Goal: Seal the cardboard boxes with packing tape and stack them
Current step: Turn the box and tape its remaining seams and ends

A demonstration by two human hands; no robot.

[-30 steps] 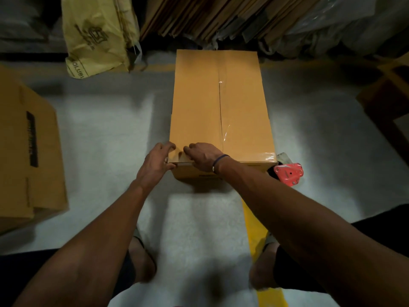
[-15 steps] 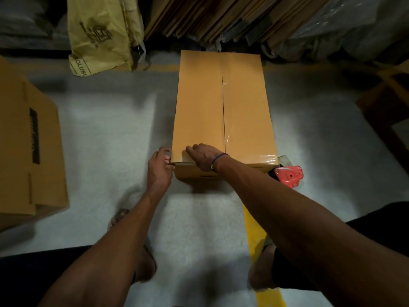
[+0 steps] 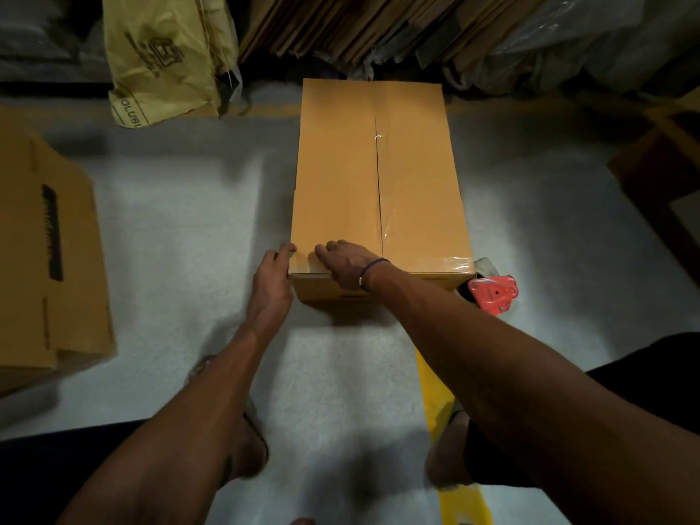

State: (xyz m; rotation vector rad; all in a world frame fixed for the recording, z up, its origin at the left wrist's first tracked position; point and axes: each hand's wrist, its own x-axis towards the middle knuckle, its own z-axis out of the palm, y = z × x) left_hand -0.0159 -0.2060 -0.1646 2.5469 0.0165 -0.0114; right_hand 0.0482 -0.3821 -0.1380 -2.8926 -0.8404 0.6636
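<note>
Box (image 3: 378,176) sits on the floor (image 3: 182,221) directly ahead, long axis pointing away, flaps closed, clear tape visible along the centre seam and a glossy strip across the near top edge running toward the right corner. Change over the last second: left hand (image 3: 272,280) has slid off the top of the near-left corner and now lies against the left side of that corner, fingertips curled onto the top edge; a second ago it rested on top next to the other hand. Right hand (image 3: 346,265) has stayed on the near top edge, left of the seam, fingers bent and pressing down on the cardboard; whether anything is pinched under them I cannot tell. Neither hand holds a tool. Dispenser (image 3: 491,293), red, lies on the floor touching or just beside the box's near-right corner, untouched. Reading: the near-edge strip is being wrapped and smoothed around the left corner, so taping of this box looks close to finished; judgement only. Stacking not begun; a second box (image 3: 49,259) stands well apart at the left. Likely risk: the tape end lifting at the corner if it is not rubbed flat on the side face.
</note>
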